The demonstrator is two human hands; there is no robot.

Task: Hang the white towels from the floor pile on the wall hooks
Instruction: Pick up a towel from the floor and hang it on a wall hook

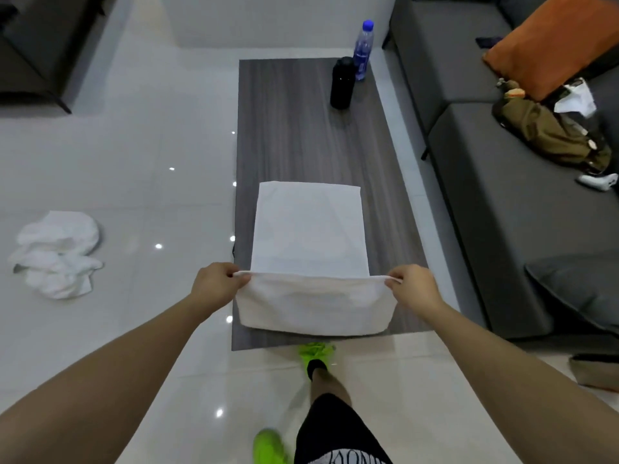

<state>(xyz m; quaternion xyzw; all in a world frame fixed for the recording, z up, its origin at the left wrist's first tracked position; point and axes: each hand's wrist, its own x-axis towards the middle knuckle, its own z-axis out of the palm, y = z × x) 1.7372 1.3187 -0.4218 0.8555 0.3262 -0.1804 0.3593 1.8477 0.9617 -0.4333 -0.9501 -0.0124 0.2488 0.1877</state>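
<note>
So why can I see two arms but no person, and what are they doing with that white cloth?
The camera sits on the person's head and looks down, so you only see their arms, a leg and green shoes. There is just this one picture. The left hand and the right hand each pinch one corner of a white towel, lifting its near edge. The rest of the towel lies flat on a dark wooden table. At the far end stand a black bottle and a clear bottle with a blue cap. On the floor to the left lies a pile of more white towels. A grey sofa is on the right.
</note>
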